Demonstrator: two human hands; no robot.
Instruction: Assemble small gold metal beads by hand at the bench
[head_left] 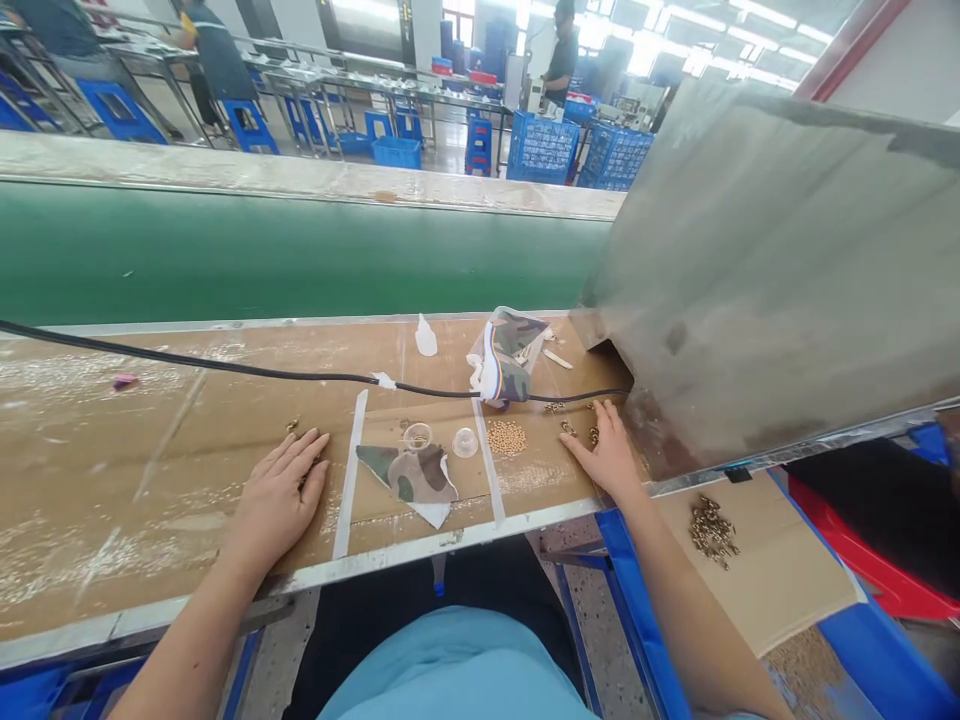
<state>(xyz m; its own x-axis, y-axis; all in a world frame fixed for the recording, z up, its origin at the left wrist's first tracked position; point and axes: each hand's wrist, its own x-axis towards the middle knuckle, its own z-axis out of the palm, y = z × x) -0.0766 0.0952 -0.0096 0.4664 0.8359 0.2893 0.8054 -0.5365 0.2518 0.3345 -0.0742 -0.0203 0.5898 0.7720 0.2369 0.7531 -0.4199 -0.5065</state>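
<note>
Right of the flat camouflage scrap [424, 475], the right hand [615, 462] spreads open beside brass pieces [568, 428]; leftward, the left hand [276, 500] lies open.

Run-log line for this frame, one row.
left hand: flat on bench | right hand: at brass parts | beads: piled between hands | black cable: across bench

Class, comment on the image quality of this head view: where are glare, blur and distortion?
Head view: ceiling lights blown out at upper right; white glare speckles the brown work surface at left; background workers look soft; forearms and metal panel seem stretched toward the edges.
</note>
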